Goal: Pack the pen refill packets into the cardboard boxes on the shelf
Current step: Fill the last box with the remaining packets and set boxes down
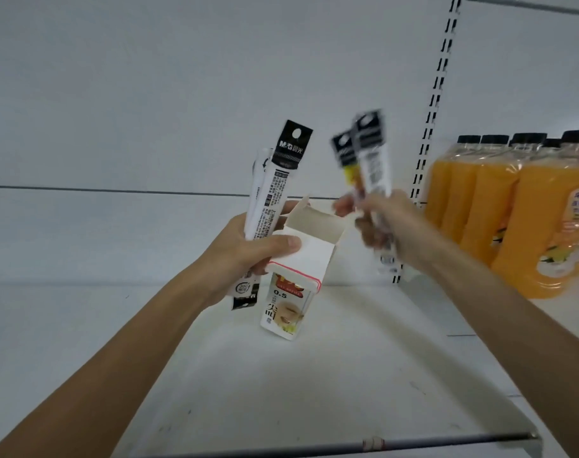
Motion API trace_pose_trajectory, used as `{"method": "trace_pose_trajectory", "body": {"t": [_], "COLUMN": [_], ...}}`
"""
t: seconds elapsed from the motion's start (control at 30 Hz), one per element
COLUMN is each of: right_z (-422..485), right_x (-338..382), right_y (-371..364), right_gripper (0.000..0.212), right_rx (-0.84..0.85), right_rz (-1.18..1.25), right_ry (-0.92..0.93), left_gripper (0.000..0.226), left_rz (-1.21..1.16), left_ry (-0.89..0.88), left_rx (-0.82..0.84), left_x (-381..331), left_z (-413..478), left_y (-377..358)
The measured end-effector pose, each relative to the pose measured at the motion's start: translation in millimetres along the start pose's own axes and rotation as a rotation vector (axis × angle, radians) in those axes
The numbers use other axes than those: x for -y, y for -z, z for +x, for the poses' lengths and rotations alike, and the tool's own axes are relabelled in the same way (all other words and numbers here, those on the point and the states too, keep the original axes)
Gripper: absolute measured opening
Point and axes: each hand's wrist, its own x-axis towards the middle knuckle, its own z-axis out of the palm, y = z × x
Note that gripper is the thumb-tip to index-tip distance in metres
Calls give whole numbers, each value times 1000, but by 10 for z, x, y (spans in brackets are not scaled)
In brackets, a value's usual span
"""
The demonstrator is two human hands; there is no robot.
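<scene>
My left hand (pixel 248 252) holds a small white cardboard box (pixel 298 269) with its top flap open, above the shelf. The same hand also pins a few long white pen refill packets (pixel 275 193) with black tops against the box's left side; they stick up and down past the fist. My right hand (pixel 380 226) is to the right of the box's open mouth, closed around two more refill packets (pixel 369 160) that point upward. Those packets and the hand are blurred by motion.
The white shelf board (pixel 314 375) lies below the hands, with a metal front rail (pixel 380 447). Several shrink-wrapped orange juice bottles (pixel 526 219) stand at the right. A slotted shelf upright (pixel 436 100) rises behind my right hand.
</scene>
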Motion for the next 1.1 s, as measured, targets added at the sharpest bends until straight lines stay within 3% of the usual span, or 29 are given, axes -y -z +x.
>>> {"method": "trace_pose_trajectory", "body": {"t": [0.1,0.17,0.27,0.4,0.5,0.6,0.8,0.87,0.93,1.0,1.03,1.1], "right_z": [74,91,120,168,201,201,229,253,251,226,193,103], "right_x": [460,717,881,817,631,492,532,546,527,473,445,435], "right_y": [35,-7,-196,-376,-387,-370,-455,-475,-492,-513,-532,-592], "right_gripper": [37,52,38,20,9,7,7,24,55,80,77,46], "right_rx": [-175,-240,-262,-200,-220,-219,-61,21,81,-72,-194,-396], "right_rz": [326,297,98,82,-110,-262,-528,-548,-469,-382,-374,-429], "right_ry": [216,279,313,376,395,345,251,174,47,78,203,538], "left_gripper": [43,33,22,17,17,16,17,16,15,15,15,19], "left_rz": [8,16,4,-25,-32,-57,-18,10,49,66,67,92], "left_ry": [15,26,57,61,76,91,88,77,63,46,32,10], "left_rx": [-76,-142,-194,-196,-217,-244,-282,-297,-313,-326,-334,-354], "left_x": [-13,-12,2,28,59,101,97,77,64,43,34,22], "left_z": [21,42,51,41,28,18,39,51,50,35,28,20], "left_y": [-5,-10,-3,15,36,58,31,17,16,12,4,-14]}}
